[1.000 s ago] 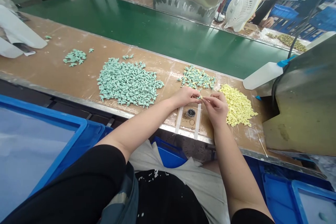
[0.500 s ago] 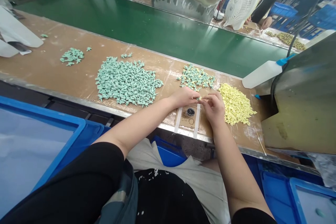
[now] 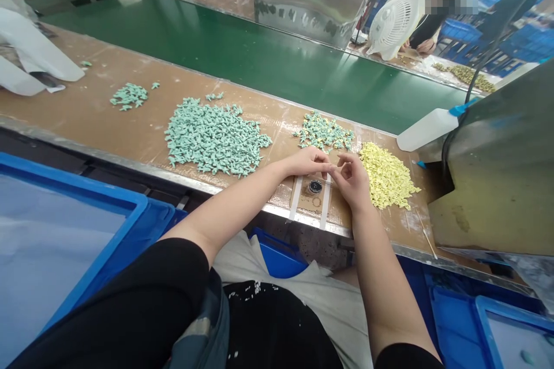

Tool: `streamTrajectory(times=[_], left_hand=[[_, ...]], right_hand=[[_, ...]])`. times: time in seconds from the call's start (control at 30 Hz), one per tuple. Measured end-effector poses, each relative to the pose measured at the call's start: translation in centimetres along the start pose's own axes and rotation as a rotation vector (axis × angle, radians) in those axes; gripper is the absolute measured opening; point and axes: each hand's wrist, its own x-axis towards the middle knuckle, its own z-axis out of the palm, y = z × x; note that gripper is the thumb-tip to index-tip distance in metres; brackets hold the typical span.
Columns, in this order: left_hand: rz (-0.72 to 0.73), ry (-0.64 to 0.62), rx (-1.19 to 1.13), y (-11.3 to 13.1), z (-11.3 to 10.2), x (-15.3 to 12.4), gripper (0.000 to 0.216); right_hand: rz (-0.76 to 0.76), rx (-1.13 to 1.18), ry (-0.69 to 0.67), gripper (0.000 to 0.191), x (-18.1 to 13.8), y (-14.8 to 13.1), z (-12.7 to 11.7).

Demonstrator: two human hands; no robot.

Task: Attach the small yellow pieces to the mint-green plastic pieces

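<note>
My left hand [image 3: 308, 162] and my right hand [image 3: 352, 180] meet fingertip to fingertip above a small black round pot [image 3: 314, 187] taped to the brown bench. Both hands pinch a tiny piece between them; it is too small to name. A big heap of teal pieces [image 3: 216, 137] lies left of my left hand. Just behind the hands sits a small heap of joined teal-and-yellow pieces [image 3: 324, 132]. Right of my right hand lies a heap of yellow pieces [image 3: 386, 175].
A green conveyor belt [image 3: 259, 57] runs behind the bench. A white squeeze bottle [image 3: 426, 128] lies at the right beside a metal housing [image 3: 502, 173]. Blue crates [image 3: 64, 230] stand below. A fan [image 3: 393, 20] and another person sit across the belt. A small teal cluster [image 3: 128, 95] lies far left.
The hands have dropped slightly nearer the black pot and stay pinched together. The view has shifted a little; the heaps have not moved.
</note>
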Motion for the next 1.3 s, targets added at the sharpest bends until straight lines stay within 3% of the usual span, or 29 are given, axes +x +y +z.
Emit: streamTrajectory(times=[0.13, 0.27, 0.37, 0.47, 0.57, 0.8, 0.93, 1.0, 1.1, 1.23, 1.3], left_hand=[[0.022, 0.117, -0.002, -0.3, -0.2, 0.3, 0.054], [0.075, 0.37, 0.024, -0.4, -0.8, 0.3, 0.051], [0.078, 0.435, 0.124, -0.5, -1.2, 0.2, 0.047], [0.038, 0.404, 0.308, -0.7, -1.3, 0.2, 0.046], [-0.054, 0.355, 0.53, -0.6, -1.2, 0.3, 0.043], [-0.027, 0.161, 0.884, -0.5, -1.2, 0.0, 0.038], [-0.099, 0.15, 0.915, -0.8, -1.3, 0.0, 0.033], [-0.11, 0.226, 0.845, -0.6, -1.2, -0.2, 0.038], [-0.078, 0.281, 0.654, -0.3, -0.7, -0.2, 0.043], [-0.056, 0.1, 0.326, -0.3, 0.2, 0.3, 0.042], [-0.08, 0.071, 0.19, -0.4, 0.5, 0.7, 0.04]], right_hand=[[-0.013, -0.122, 0.103, 0.048, 0.1, 0.4, -0.9], [0.134, -0.388, 0.301, 0.036, 0.6, 1.7, -2.0], [0.218, -0.621, 0.158, 0.032, 1.4, 2.8, -2.8], [0.268, -0.831, -0.056, 0.03, 2.2, 3.2, -3.1], [0.256, -0.914, -0.094, 0.03, 2.4, 3.5, -3.2], [-0.017, -0.832, 0.077, 0.038, 1.4, 5.0, -3.5], [-0.151, -0.57, 0.187, 0.036, 1.6, 3.4, -2.0], [-0.172, -0.328, 0.192, 0.031, 1.5, 1.5, -0.8], [-0.085, -0.103, 0.237, 0.027, 1.1, -1.1, 0.7], [0.011, -0.003, 0.344, 0.032, 0.6, -1.8, 1.5], [0.042, 0.043, 0.366, 0.035, 0.4, -1.5, 1.5]])
